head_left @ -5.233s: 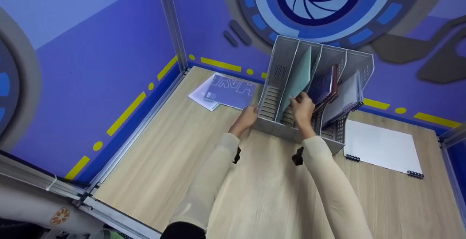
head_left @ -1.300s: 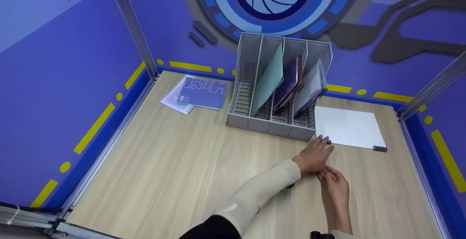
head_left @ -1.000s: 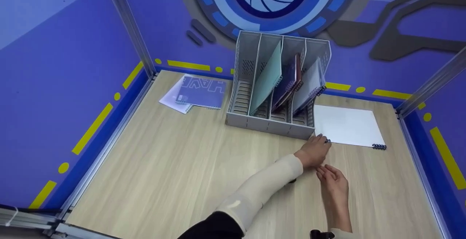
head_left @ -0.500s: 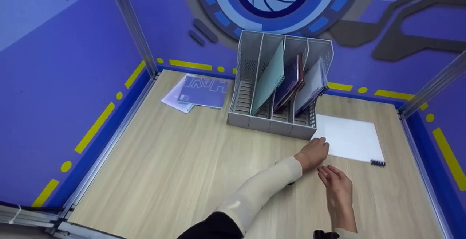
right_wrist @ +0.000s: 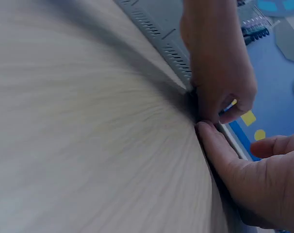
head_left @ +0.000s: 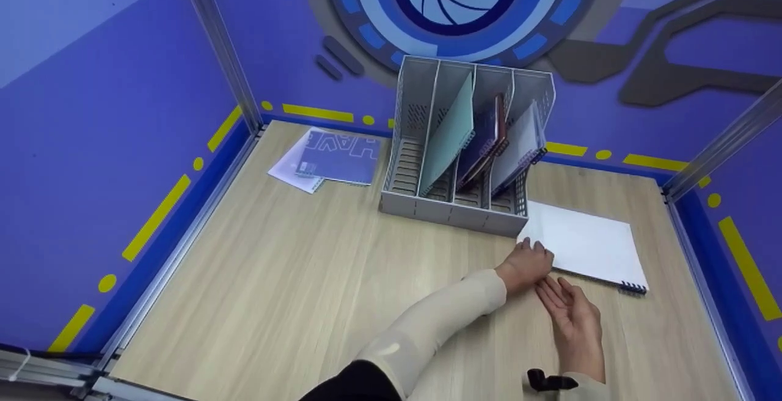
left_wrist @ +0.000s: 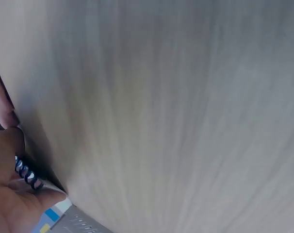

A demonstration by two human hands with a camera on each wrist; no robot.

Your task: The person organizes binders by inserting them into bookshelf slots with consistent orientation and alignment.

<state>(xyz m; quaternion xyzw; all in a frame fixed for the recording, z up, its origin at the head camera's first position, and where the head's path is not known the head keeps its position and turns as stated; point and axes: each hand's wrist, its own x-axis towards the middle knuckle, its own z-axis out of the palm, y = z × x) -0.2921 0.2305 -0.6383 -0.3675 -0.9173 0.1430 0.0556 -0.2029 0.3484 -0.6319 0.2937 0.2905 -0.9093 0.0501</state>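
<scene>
A white spiral-bound notebook lies at the right of the table, its black coils along the near edge. My left hand pinches its near left corner; in the left wrist view, thumb and fingers sit around the dark coil. Just below, my right hand is palm up with fingers extended, fingertips right at the notebook's near edge beside the left hand. The right wrist view has the right hand low along that edge, thumb apart, and the left hand beyond it.
A grey four-slot magazine rack stands left of the notebook, close to its corner. It holds a teal notebook, dark purple and red ones, and pale ones. A purple notebook overlaps a whitish one at back left.
Earlier, the right hand was at the teal notebook and the left at the rack's side. Both have since moved right, and the white notebook has slid toward me with the left hand.
</scene>
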